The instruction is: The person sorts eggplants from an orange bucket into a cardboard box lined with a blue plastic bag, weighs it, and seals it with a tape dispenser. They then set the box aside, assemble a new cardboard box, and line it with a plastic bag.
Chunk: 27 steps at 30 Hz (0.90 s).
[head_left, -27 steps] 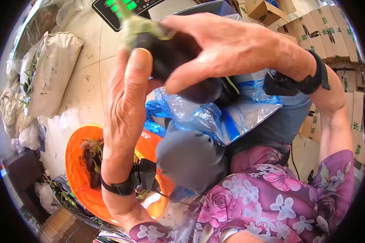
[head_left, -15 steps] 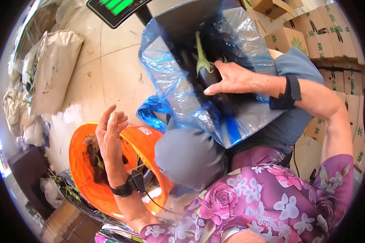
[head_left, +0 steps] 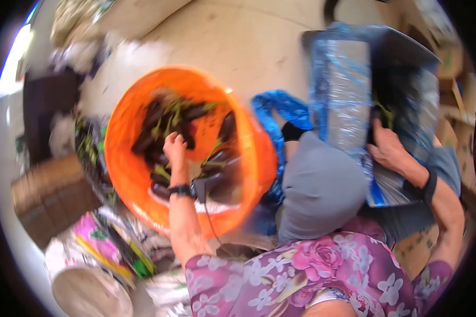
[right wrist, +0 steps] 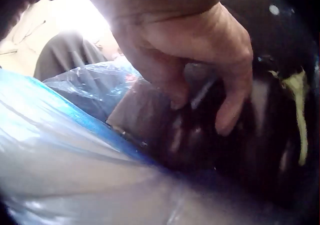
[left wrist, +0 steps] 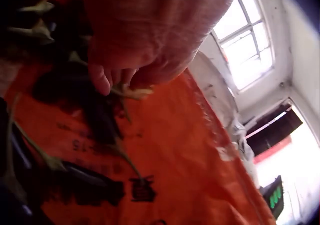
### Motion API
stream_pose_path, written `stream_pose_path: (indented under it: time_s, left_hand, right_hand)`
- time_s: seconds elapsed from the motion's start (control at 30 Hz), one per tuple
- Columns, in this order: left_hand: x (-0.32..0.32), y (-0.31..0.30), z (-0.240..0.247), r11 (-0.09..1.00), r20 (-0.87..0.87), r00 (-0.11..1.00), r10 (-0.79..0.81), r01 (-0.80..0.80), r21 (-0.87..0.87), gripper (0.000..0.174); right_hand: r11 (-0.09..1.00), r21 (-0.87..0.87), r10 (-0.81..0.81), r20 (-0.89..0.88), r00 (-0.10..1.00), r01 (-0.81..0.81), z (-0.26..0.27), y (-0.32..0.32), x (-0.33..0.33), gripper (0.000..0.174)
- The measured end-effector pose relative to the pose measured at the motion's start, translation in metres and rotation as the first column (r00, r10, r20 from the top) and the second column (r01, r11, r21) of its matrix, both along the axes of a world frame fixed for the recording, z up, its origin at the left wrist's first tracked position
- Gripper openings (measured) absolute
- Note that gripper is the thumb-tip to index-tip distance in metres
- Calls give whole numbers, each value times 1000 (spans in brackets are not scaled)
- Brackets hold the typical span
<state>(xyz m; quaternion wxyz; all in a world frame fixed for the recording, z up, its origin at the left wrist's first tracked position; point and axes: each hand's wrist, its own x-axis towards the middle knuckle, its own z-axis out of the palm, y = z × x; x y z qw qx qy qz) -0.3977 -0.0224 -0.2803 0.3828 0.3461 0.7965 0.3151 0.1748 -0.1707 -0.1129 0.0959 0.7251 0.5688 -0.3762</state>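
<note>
The left hand is inside an orange-lined container, over dark eggplants with green stems. In the left wrist view, the fingers of that hand bend down beside an eggplant; no firm hold shows. The right hand reaches into a box lined with blue-edged clear plastic. In the right wrist view, the thumb and a finger of this hand point down, spread apart, against dark eggplants; a green stem lies beside them.
Between the container and the box is the person's grey-clad knee, with blue plastic beyond it. A brown carton and colourful bags are at the left. More cartons stand at the far right.
The left hand has moved from the eggplant held up earlier into the orange container. The right hand has lowered that eggplant into the box. The head view has swung left.
</note>
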Motion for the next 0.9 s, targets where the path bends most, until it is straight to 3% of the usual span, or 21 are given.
stream_pose_path:
  time_s: [0.07,0.1,0.17,0.2,0.27,0.3,0.4,0.43,0.47,0.5,0.53,0.57,0.6,0.67,0.73,0.8,0.87,0.9]
  left_hand:
    - [-58,-14,-33,999,-346,938,-28,16,-37,33]
    - [-70,-21,-33,997,-438,898,-35,-2,-84,35]
    - [-53,-27,-18,986,-636,761,-129,31,-163,46]
    - [-46,-22,-14,987,-632,765,-123,25,-161,46]
    - [-27,-10,-27,972,-601,768,-223,223,-75,56]
    - [-16,-4,-25,965,-618,746,-248,246,-91,65]
    - [-29,15,-75,945,-680,670,-298,309,-109,76]
    - [-26,23,-72,929,-715,594,-370,254,-269,82]
    - [-20,25,-67,914,-748,524,-406,221,-341,82]
    - [3,27,-40,894,-725,553,-411,90,-439,81]
    - [6,24,-41,869,-751,478,-455,54,-492,79]
    - [-2,23,-46,858,-749,429,-504,150,-491,78]
    - [0,23,-45,854,-729,451,-514,194,-482,78]
    - [-10,15,-59,928,-634,686,-357,340,-154,76]
    - [10,5,-41,958,-536,813,-226,287,31,69]
    - [50,1,8,884,-294,933,-210,309,350,62]
    - [121,-1,99,813,-232,925,-300,375,445,58]
    - [151,0,136,682,-375,846,-380,530,504,59]
  right_hand:
    - [995,102,25,-43,999,-21,-1,0,8,69]
    - [998,51,22,-47,999,-20,5,5,7,70]
    - [999,8,53,-9,999,-53,6,8,15,72]
    - [998,9,59,-3,998,-59,10,12,15,72]
    - [1000,-2,16,-25,1000,-16,27,20,13,71]
    - [997,68,-20,-77,997,26,32,18,10,62]
    - [999,25,-38,-185,982,43,36,23,26,49]
    - [996,77,-26,-198,980,42,44,29,26,40]
    - [992,-53,-119,-130,984,113,60,36,27,41]
    - [985,-55,-172,-177,969,164,64,38,32,41]
    - [972,-55,-235,-212,949,228,68,36,42,41]
    - [964,-46,-265,-216,940,261,70,33,54,40]
    - [954,-36,-297,-217,930,297,75,30,66,39]
    - [892,-23,-441,-272,855,452,88,32,79,38]
    - [833,67,-488,-380,786,549,100,32,88,37]
    - [843,115,-447,-392,804,525,112,35,102,40]
    - [817,77,-494,-415,764,571,131,48,94,45]
    - [820,80,-488,-417,767,566,134,54,85,45]
